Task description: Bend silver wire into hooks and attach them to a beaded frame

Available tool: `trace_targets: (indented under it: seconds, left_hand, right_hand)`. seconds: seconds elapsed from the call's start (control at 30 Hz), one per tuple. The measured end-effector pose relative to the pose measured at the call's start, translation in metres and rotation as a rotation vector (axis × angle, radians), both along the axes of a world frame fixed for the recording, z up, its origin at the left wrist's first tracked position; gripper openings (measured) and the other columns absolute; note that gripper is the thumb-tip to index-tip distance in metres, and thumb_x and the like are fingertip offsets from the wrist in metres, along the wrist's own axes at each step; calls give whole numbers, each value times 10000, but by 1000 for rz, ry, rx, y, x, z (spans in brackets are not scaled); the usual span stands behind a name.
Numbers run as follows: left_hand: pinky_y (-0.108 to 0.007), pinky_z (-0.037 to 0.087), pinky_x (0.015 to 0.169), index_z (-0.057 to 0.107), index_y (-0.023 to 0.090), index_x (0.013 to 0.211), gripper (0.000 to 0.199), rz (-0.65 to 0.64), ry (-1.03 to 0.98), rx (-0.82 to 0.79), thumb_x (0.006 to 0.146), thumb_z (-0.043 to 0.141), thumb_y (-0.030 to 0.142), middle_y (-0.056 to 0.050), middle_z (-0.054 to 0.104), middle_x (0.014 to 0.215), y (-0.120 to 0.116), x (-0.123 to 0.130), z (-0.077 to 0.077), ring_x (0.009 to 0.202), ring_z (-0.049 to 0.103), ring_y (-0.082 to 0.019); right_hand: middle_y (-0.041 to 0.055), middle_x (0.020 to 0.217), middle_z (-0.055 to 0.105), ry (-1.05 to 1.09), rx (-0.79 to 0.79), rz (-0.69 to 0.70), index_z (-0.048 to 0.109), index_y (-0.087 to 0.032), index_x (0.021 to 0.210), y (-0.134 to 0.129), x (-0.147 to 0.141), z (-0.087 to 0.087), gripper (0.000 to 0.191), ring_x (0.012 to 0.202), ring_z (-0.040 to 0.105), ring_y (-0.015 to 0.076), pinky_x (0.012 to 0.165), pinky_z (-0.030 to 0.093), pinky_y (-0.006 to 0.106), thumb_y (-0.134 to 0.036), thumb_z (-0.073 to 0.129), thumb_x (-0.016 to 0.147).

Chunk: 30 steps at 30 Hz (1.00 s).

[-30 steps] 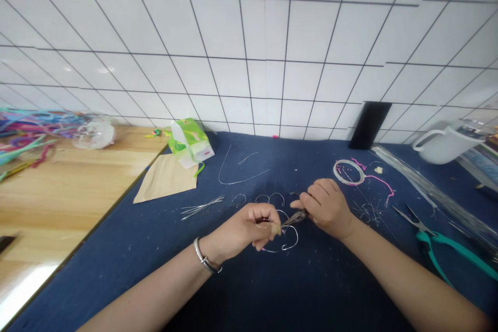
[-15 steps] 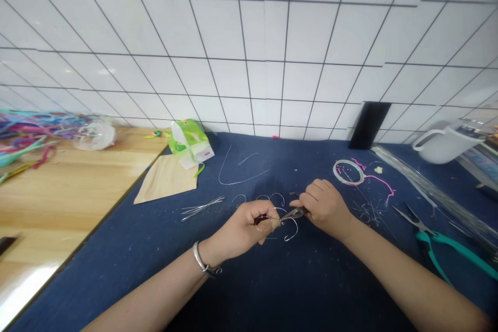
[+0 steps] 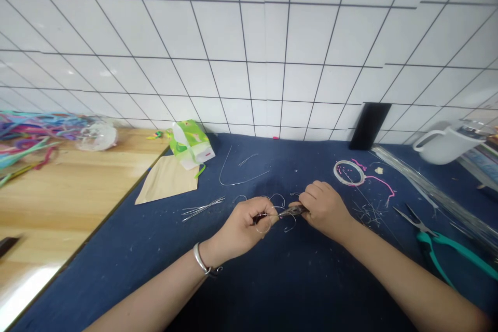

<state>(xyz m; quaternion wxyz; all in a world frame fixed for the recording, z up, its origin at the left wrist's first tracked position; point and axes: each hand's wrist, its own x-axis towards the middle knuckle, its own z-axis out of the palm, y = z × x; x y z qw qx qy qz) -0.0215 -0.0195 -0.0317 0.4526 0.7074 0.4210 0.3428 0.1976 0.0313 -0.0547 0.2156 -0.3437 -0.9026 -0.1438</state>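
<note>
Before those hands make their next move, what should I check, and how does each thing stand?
1. Left hand pinching the bent wire: ok.
2. Right hand gripping the dark pliers: ok.
3. Dark pliers fully closed on the bent wire: cannot tell, too small.
4. Teal-handled needle-nose pliers shut: not ok, jaws apart.
5. Wire offcuts tidied: not ok, lying scattered.

Wooden worktop (image 3: 97, 181): pale, off to the left, a heap of coloured cords (image 3: 27, 132) and a clear bowl (image 3: 97, 136) at its back.
Blue worktop (image 3: 249, 295): dark, speckled, right beside the wood.
Paper (image 3: 165, 184): flat near the wood, a green packet (image 3: 190, 140) overlapping it.
Curled wires (image 3: 277, 195): mid-worktop, with a bunch of straight wires (image 3: 203, 208) to their left.
Dish (image 3: 335, 173): round, pink-flecked inside, a pink cord (image 3: 383, 181) trailing away.
Pliers (image 3: 426, 238): teal-handled, lying half-spread near some wire scraps (image 3: 369, 212).
</note>
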Motion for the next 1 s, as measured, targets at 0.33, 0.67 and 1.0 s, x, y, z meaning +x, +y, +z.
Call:
trace_targets:
  seconds: [0.33,0.67,1.0]
  left_hand:
    - [-243,368,598,526,159,711,105,61,163,282,802,481,134,5,510,642,0,1,0,599,456,-108]
    - [-233,370,578,513,167,719,127,53,63,216,837,480,199,10,509,627,0,2,-8,575,450,-100]
    - [-237,363,591,501,166,694,146,81,30,250,834,481,201,8,503,631,-1,3,-8,583,447,-103]
  right_hand:
    - [37,647,449,17,-48,-47,487,-163,606,-6,-4,-1,255,681,357,154,639,271,298,-283,481,830]
    - [41,685,455,45,-113,-64,502,-159,630,-7,-5,2,192,705,368,154,661,283,297,-247,502,800]
    - [36,668,451,72,-102,-65,486,-162,610,-9,-7,-1,228,687,368,151,645,281,290,-264,496,814]
